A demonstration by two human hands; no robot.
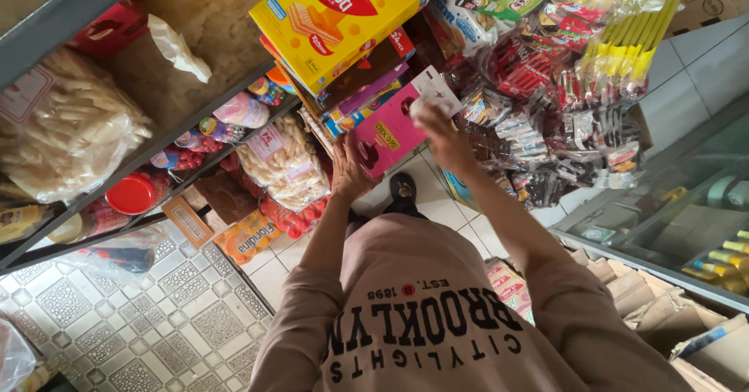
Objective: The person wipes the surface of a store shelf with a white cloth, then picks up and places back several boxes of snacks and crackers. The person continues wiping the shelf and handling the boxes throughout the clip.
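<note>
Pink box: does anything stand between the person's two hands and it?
Nothing visible does. The left hand already holds the pink box at its lower left edge, and the right hand holds its upper right corner. A yellow box lies just above it on the stack.

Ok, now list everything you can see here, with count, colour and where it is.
wafer box: one, yellow, top of the stack
pink box: one, pink, between both hands
cracker bags: two, pale, on the shelves at left
jar lid: one, red, lower shelf
sachet strips: many, red and black, hanging at right
cardboard boxes: several, brown, lower right
glass counter: one, right edge
left hand: against the pink box's lower edge
right hand: gripping its upper corner
</note>
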